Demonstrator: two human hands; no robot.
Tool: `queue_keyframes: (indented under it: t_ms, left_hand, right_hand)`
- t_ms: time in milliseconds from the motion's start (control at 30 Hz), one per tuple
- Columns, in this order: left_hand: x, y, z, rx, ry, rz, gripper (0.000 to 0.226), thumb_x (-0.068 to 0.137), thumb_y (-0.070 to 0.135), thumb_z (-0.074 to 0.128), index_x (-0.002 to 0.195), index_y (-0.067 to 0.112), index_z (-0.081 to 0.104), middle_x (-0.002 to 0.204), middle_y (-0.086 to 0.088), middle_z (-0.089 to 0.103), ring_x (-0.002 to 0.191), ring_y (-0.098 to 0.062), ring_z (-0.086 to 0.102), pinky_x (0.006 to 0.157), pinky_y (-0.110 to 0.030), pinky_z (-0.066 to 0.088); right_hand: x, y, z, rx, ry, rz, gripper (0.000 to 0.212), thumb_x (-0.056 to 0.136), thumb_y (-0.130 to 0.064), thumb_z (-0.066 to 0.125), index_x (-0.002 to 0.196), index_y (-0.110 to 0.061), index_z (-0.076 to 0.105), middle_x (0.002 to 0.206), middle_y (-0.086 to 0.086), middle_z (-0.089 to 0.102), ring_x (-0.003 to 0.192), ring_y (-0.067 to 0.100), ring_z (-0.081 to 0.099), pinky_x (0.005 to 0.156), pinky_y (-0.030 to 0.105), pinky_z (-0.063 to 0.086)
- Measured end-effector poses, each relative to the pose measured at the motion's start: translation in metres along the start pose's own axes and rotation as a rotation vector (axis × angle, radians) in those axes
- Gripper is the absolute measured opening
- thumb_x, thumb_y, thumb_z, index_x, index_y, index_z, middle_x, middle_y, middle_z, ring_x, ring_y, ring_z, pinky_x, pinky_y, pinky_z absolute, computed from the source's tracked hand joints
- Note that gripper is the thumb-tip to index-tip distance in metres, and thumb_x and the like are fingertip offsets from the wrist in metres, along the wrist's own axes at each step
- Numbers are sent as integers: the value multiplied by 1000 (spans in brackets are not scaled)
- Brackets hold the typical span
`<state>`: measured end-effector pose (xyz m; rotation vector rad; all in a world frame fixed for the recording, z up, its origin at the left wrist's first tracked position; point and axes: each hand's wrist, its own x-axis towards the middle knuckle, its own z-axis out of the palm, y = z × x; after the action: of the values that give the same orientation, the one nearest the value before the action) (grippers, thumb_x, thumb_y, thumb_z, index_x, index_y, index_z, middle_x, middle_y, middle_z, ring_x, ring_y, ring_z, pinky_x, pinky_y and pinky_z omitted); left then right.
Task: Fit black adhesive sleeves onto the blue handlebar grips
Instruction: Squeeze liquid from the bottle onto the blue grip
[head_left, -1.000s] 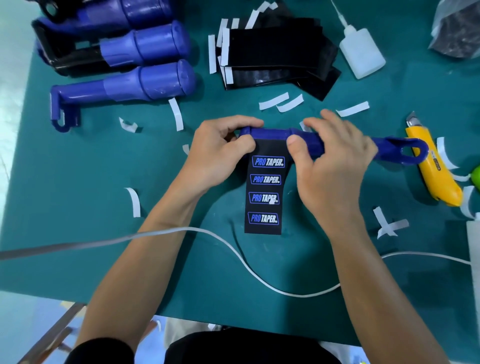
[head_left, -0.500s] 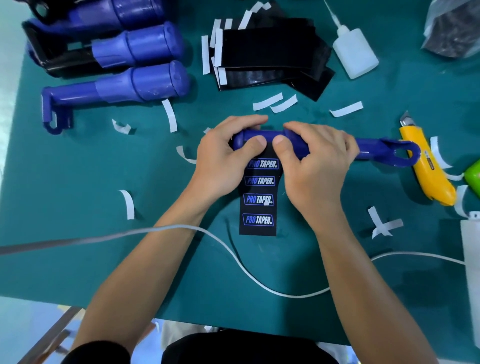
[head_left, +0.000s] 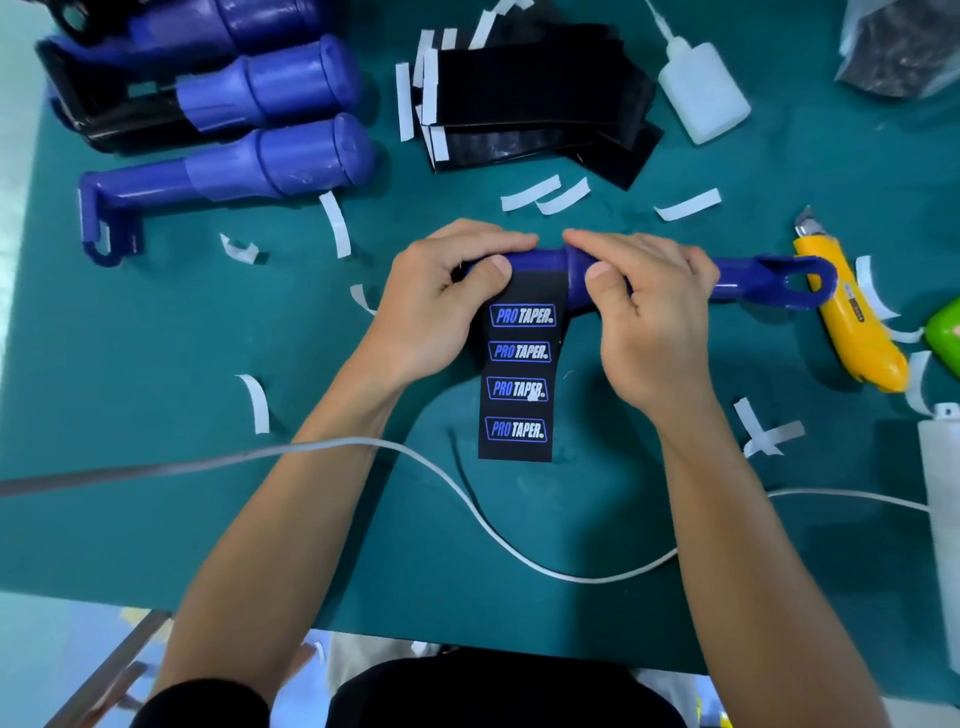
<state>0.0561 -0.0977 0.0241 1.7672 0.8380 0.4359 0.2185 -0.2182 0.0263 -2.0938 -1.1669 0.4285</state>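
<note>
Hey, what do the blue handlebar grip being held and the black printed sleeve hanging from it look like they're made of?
Blue handlebar grip: likely moulded plastic or hard rubber, semi-gloss; highlights run along its looped end. Black printed sleeve: thin flexible sheet, perhaps vinyl or fabric-backed film, matte; it drapes flat with crisp printed logos.

Yellow plastic utility knife (head_left: 852, 322) right of the fingers (head_left: 613, 244); white plastic squeeze bottle (head_left: 704, 88) and curled white paper strips (head_left: 530, 193) beyond them.
</note>
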Motion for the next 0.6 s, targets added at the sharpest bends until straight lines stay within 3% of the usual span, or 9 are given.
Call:
queue_keyframes:
  t_ms: [200,467,600]
  left_hand:
    - [-2,-3,6,-22,60,-1,26,104,14,56,119,23,75,115,8,70,112,-10,65,100,-29,47]
    - [1,-8,5,24,74,8,28,109,19,50,120,17,76,115,7,73,109,-9,67,95,-26,48]
    - [3,-9,-4,-254,45,-145,35,108,33,43,116,32,77,114,10,77,79,4,63,66,-12,46]
  right_hand:
    - [0,-2,3,-21,13,5,32,100,-36,53,123,-29,74,116,-18,71,120,7,54,108,26,18]
    - [-1,1,11,-40,80,-18,31,102,-34,51,121,-25,75,115,-14,72,115,11,56,107,26,19]
    - [-1,2,12,-54,105,-41,32,107,-28,46,120,-24,74,113,-13,73,113,13,58,106,27,20]
